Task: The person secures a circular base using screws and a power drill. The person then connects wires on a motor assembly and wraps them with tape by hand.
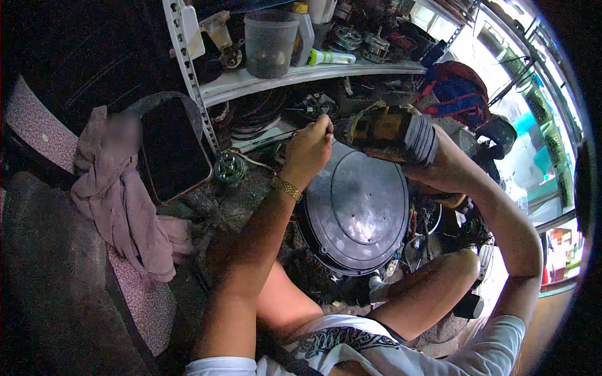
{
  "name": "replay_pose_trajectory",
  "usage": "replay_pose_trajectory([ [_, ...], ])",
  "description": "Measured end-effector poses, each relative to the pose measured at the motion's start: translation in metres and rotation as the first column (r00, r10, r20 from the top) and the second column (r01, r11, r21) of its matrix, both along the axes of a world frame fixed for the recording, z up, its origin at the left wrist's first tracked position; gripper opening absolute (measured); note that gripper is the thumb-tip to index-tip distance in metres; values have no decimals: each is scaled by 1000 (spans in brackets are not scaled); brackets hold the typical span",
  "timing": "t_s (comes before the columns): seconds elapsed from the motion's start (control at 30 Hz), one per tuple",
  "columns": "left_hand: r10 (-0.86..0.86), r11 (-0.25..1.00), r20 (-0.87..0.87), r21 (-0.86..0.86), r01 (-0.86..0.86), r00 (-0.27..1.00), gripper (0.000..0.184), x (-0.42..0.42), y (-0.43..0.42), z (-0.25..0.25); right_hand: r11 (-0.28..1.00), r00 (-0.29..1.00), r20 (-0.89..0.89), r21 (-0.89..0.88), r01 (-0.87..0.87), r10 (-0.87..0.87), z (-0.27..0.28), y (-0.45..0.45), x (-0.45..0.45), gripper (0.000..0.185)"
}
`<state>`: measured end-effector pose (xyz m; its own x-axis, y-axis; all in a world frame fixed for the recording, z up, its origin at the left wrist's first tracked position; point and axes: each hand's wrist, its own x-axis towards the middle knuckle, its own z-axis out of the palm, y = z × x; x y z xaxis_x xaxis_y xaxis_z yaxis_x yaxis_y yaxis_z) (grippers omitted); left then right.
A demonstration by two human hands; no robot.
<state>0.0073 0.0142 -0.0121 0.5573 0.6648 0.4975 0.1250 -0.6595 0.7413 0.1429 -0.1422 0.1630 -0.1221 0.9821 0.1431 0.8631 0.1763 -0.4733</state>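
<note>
My left hand (309,149), with a gold watch at the wrist, is closed in a pinch above the left edge of a round grey lid (370,210); what its fingers hold is too small to make out. Over the lid's upper right edge, my right hand (439,164) is wrapped round a worn yellow and black power tool (392,131), holding it tilted with its front toward my left hand. The large lid lies between my legs and has an inner ring and small holes.
A metal shelf (263,84) above carries a clear bucket (270,44), a green and white flashlight (331,57) and motor parts. A pink cloth (128,200) hangs at the left beside a dark-screened frame (175,150). Clutter and a red and blue bag (461,94) are at the right.
</note>
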Motion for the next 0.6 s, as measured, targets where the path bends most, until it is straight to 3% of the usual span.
replay_pose_trajectory([
  [0.07,5,1000,-52,-25,-7,999,13,4,2,-2,998,1000,-2,-61,27,-27,6,1,-8,66],
  [0.13,17,998,22,60,-18,1000,13,10,5,-11,999,986,167,-22,25,-21,8,2,-12,65],
  [0.27,-20,996,117,89,9,993,15,6,3,-8,999,980,198,-31,10,-3,13,11,-3,60],
  [0.33,111,987,-65,127,-102,992,16,1,0,0,893,942,-233,-433,121,-241,20,15,7,59],
  [0.37,116,986,-64,128,-107,991,16,0,0,0,961,853,-495,-276,25,-165,20,8,7,44],
  [0.4,106,989,-77,113,-97,991,17,-1,-1,0,961,854,-494,-277,21,-161,21,10,12,44],
  [0.47,98,991,-92,96,-89,991,17,-2,0,-1,884,863,-379,-444,148,-334,24,19,22,36],
  [0.6,87,995,-71,60,-83,994,18,-1,-2,-4,919,890,-360,-369,140,-280,8,21,34,32],
])
